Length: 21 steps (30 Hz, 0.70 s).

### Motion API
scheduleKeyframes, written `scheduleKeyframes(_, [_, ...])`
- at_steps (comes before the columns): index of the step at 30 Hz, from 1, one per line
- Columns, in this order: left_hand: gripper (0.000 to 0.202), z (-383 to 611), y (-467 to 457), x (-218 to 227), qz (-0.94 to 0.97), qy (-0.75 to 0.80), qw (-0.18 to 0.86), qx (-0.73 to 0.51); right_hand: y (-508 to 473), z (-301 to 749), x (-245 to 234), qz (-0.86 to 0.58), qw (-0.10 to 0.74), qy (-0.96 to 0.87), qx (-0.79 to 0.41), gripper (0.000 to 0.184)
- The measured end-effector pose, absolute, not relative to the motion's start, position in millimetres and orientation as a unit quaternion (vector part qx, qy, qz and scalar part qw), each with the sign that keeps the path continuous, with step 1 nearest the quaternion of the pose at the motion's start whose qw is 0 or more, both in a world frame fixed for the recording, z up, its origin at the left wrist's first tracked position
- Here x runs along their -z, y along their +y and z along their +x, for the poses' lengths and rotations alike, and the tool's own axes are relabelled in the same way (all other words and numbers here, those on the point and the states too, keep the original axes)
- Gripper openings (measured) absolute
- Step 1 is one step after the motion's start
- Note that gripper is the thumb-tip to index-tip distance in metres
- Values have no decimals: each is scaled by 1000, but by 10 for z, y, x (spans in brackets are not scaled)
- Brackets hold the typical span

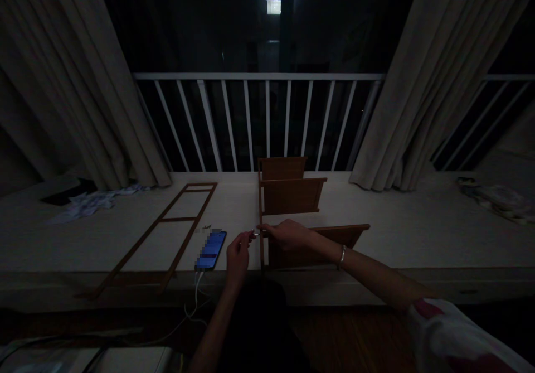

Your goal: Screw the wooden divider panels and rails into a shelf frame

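A partly built wooden rack [292,194] with three brown shelf boards stands on its side on a pale ledge [418,228]. My right hand [288,233] rests closed over the rack's upright frame at the nearest board. My left hand [238,253] is pinched on a small pale object, held against the frame's edge; the object is too small to name. A second wooden side frame [161,231], ladder-shaped, lies flat on the ledge to the left. A few small screws [206,227] lie beside it.
A lit phone [212,250] lies by my left hand, its white cable [194,300] hanging off the ledge. Crumpled paper or plastic [90,201] sits at far left, a cloth bundle [497,197] at far right. Curtains and a white railing [259,76] stand behind.
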State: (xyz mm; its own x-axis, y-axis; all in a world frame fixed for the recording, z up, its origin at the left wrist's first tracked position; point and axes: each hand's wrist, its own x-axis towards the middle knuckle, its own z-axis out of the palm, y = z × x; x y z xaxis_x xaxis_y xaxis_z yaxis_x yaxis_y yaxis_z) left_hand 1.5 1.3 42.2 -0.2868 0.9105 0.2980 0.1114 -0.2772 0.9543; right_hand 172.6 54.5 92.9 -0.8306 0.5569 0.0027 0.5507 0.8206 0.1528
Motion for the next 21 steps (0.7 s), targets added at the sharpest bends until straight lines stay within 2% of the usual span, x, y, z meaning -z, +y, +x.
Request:
scheduleKeyframes(5, [35,10,139,-428,479,521,353,-612,536,1734,-935,289,22,954,-74,71])
scheduleKeyframes(12, [27,-41,194,-353,476,498,417,-593,546,1743,-929,288,24,954,-76,71])
scheduleKeyframes(16, [23,8,154,-276,463,480,415,-618,563,1749,-919,281,12,956,-81,70])
scheduleKeyframes(21, [29,101,155,-187,429,465,418,-651,563,1762,-924,284,27,955,-79,71])
